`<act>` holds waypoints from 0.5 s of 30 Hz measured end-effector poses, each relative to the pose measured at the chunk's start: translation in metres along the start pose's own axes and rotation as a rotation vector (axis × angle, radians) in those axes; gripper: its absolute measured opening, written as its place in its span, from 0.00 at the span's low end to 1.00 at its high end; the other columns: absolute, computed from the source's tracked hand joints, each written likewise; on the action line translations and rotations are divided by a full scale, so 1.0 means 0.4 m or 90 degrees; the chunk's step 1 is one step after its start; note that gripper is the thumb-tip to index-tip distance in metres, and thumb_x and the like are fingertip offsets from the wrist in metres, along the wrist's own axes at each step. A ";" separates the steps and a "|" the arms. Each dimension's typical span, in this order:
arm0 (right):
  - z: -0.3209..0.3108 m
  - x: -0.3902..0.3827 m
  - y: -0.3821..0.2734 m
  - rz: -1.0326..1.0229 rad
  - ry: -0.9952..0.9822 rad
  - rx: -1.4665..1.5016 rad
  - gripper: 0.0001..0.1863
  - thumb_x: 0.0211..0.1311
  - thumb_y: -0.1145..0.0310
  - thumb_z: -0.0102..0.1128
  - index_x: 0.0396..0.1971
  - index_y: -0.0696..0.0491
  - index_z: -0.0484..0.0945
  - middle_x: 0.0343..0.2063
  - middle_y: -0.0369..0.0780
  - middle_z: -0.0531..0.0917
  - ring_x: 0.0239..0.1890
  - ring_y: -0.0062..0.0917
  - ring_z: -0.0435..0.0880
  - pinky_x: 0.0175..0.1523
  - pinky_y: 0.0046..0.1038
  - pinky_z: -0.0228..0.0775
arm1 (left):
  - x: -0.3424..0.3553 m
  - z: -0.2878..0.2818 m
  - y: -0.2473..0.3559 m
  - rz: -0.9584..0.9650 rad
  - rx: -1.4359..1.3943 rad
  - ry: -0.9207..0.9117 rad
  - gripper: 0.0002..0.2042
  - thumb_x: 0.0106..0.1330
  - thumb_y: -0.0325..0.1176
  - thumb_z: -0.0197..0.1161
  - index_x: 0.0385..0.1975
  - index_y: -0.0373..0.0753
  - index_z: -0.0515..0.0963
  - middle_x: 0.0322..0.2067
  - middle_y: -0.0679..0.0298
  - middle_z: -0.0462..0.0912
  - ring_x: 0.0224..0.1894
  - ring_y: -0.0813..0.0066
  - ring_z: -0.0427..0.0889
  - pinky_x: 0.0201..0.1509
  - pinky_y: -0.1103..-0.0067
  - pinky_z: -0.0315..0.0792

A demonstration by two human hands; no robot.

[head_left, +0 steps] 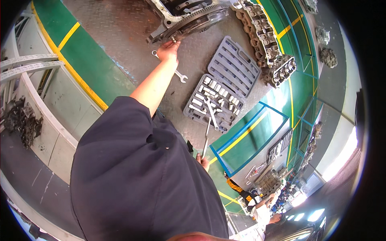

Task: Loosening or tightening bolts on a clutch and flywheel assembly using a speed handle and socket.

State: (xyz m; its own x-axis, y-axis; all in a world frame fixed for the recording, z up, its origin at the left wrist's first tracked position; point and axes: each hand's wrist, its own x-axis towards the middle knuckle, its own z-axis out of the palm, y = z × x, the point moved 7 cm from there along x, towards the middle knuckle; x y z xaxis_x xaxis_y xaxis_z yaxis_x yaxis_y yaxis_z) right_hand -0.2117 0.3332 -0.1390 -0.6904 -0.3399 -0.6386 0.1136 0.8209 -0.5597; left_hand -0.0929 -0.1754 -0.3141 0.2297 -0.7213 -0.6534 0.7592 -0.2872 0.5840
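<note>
My left hand (169, 51) reaches to the lower edge of a toothed flywheel (201, 22) on a metal engine assembly (168, 12), its fingers closed around something small I cannot make out. A double-ended wrench (181, 77) lies beneath that arm on the steel worktop (104, 28). My right hand (202, 161), low and partly hidden by my dark clothing, grips a long metal bar tool (206, 138). It points toward an open grey socket case (233, 68), whose tray holds several sockets and a combination wrench (211, 114) lying across them.
Two cylinder heads (261, 36) sit right of the case. A white frame structure (56, 120) stands at left. At lower right, another person (261, 215) works at a second bench (251, 166) with tools and an engine part (268, 180). Green flooring with yellow lines (74, 72) surrounds the worktop.
</note>
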 end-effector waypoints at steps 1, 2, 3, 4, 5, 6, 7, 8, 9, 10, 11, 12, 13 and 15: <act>0.005 -0.008 -0.011 -0.001 -0.009 -0.021 0.21 0.69 0.61 0.62 0.19 0.57 0.71 0.13 0.30 0.70 0.19 0.12 0.61 0.23 0.26 0.55 | 0.000 0.002 0.004 0.015 0.053 -0.020 0.11 0.56 0.08 0.61 0.38 0.22 0.72 0.39 0.46 0.81 0.40 0.54 0.86 0.53 0.65 0.83; 0.008 -0.013 -0.029 -0.014 -0.014 -0.040 0.19 0.69 0.62 0.62 0.20 0.57 0.72 0.13 0.32 0.70 0.19 0.13 0.61 0.24 0.26 0.56 | 0.002 -0.008 0.009 0.027 0.052 -0.003 0.11 0.56 0.08 0.61 0.38 0.22 0.72 0.39 0.46 0.81 0.40 0.54 0.86 0.53 0.65 0.83; 0.009 -0.014 -0.044 0.000 -0.016 -0.040 0.19 0.69 0.62 0.62 0.20 0.57 0.72 0.13 0.32 0.70 0.19 0.13 0.61 0.24 0.26 0.56 | 0.005 -0.006 0.000 -0.016 0.020 -0.035 0.11 0.57 0.08 0.61 0.39 0.22 0.72 0.39 0.45 0.81 0.41 0.54 0.86 0.54 0.64 0.83; 0.017 -0.012 -0.089 -0.085 -0.039 -0.167 0.17 0.67 0.63 0.63 0.21 0.57 0.73 0.14 0.36 0.71 0.18 0.19 0.65 0.24 0.29 0.58 | 0.008 -0.001 -0.002 -0.045 -0.020 -0.079 0.11 0.58 0.09 0.61 0.39 0.22 0.72 0.39 0.45 0.81 0.42 0.53 0.86 0.55 0.63 0.82; 0.025 -0.011 -0.132 -0.154 -0.043 -0.317 0.16 0.66 0.64 0.64 0.22 0.57 0.74 0.15 0.40 0.73 0.17 0.25 0.68 0.25 0.31 0.61 | 0.013 -0.009 -0.002 -0.064 -0.002 -0.073 0.11 0.58 0.09 0.61 0.39 0.22 0.72 0.39 0.45 0.81 0.42 0.53 0.86 0.55 0.63 0.82; 0.040 -0.002 -0.179 -0.228 -0.057 -0.322 0.15 0.64 0.65 0.65 0.22 0.57 0.73 0.16 0.43 0.73 0.18 0.33 0.71 0.26 0.35 0.63 | 0.017 -0.009 0.002 -0.066 -0.005 -0.098 0.12 0.58 0.09 0.62 0.41 0.21 0.72 0.38 0.45 0.81 0.41 0.54 0.86 0.54 0.66 0.83; 0.057 0.024 -0.233 -0.301 -0.041 -0.358 0.15 0.62 0.65 0.66 0.21 0.57 0.72 0.18 0.46 0.73 0.20 0.42 0.74 0.27 0.39 0.64 | 0.023 -0.005 0.009 -0.068 -0.008 -0.126 0.12 0.58 0.10 0.63 0.42 0.20 0.72 0.38 0.46 0.82 0.40 0.55 0.86 0.52 0.68 0.84; 0.077 0.060 -0.288 -0.370 -0.022 -0.388 0.17 0.60 0.64 0.67 0.20 0.57 0.71 0.18 0.47 0.73 0.22 0.45 0.74 0.29 0.42 0.65 | 0.026 -0.006 0.008 -0.084 -0.009 -0.137 0.13 0.58 0.10 0.62 0.42 0.21 0.72 0.38 0.46 0.81 0.41 0.55 0.85 0.54 0.65 0.83; 0.097 0.092 -0.340 -0.435 0.015 -0.437 0.18 0.59 0.63 0.68 0.19 0.57 0.70 0.19 0.47 0.73 0.24 0.49 0.75 0.30 0.45 0.65 | 0.030 -0.008 0.005 -0.123 -0.026 -0.142 0.12 0.60 0.10 0.60 0.42 0.22 0.72 0.38 0.48 0.82 0.42 0.53 0.85 0.55 0.62 0.82; 0.116 0.128 -0.372 -0.421 0.015 -0.438 0.19 0.58 0.63 0.69 0.19 0.56 0.69 0.18 0.47 0.73 0.24 0.48 0.75 0.29 0.44 0.65 | 0.031 -0.007 0.005 -0.136 -0.026 -0.153 0.11 0.61 0.11 0.59 0.43 0.23 0.72 0.39 0.48 0.82 0.43 0.53 0.85 0.56 0.61 0.81; 0.135 0.168 -0.410 -0.427 0.032 -0.443 0.20 0.58 0.62 0.69 0.18 0.56 0.68 0.18 0.47 0.72 0.23 0.48 0.75 0.29 0.44 0.65 | 0.031 -0.007 0.002 -0.169 -0.026 -0.163 0.10 0.63 0.12 0.58 0.43 0.24 0.72 0.39 0.48 0.82 0.44 0.53 0.85 0.57 0.60 0.81; 0.160 0.199 -0.438 -0.429 0.012 -0.418 0.20 0.57 0.62 0.70 0.18 0.56 0.68 0.18 0.46 0.72 0.23 0.47 0.75 0.29 0.43 0.66 | 0.030 -0.006 -0.001 -0.198 0.014 -0.180 0.08 0.67 0.16 0.57 0.44 0.28 0.74 0.41 0.51 0.82 0.48 0.52 0.83 0.61 0.57 0.77; 0.182 0.222 -0.469 -0.456 0.018 -0.398 0.20 0.56 0.63 0.70 0.19 0.57 0.68 0.18 0.46 0.72 0.23 0.47 0.75 0.29 0.43 0.66 | 0.031 -0.012 0.002 -0.200 0.036 -0.170 0.08 0.67 0.16 0.57 0.44 0.28 0.74 0.41 0.51 0.82 0.48 0.52 0.83 0.61 0.57 0.77; 0.223 0.260 -0.519 -0.505 0.013 -0.316 0.19 0.56 0.64 0.70 0.19 0.57 0.69 0.19 0.46 0.73 0.23 0.46 0.75 0.28 0.41 0.66 | 0.029 -0.013 0.001 -0.249 0.044 -0.181 0.04 0.69 0.20 0.56 0.40 0.33 0.75 0.44 0.54 0.82 0.57 0.51 0.78 0.67 0.54 0.69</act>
State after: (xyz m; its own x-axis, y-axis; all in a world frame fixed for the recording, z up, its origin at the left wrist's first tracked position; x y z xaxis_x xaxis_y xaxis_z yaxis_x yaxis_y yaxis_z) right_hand -0.2432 0.0863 -0.1362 -0.4485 -0.8805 -0.1538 -0.7114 0.4558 -0.5350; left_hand -0.0866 -0.1807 -0.3241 -0.2472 -0.6922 -0.6780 0.7113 -0.6048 0.3581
